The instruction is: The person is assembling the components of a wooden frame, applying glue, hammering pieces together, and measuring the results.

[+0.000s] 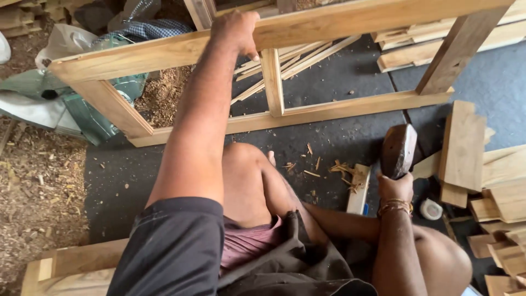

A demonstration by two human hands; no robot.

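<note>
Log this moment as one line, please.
left hand: grips wooden frame | right hand: holds dark mallet | seated on floor

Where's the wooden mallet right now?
In the head view, the wooden mallet is at the right, gripped by the right hand just above the dark floor mat, beside a small wood block and scattered shavings.

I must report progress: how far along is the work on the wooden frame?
Done: the wooden frame stands joined, with its middle upright fitted. In hand: the left hand grips its top rail; the right hand holds a dark mallet. Left: loose wood pieces lie unused.
</note>
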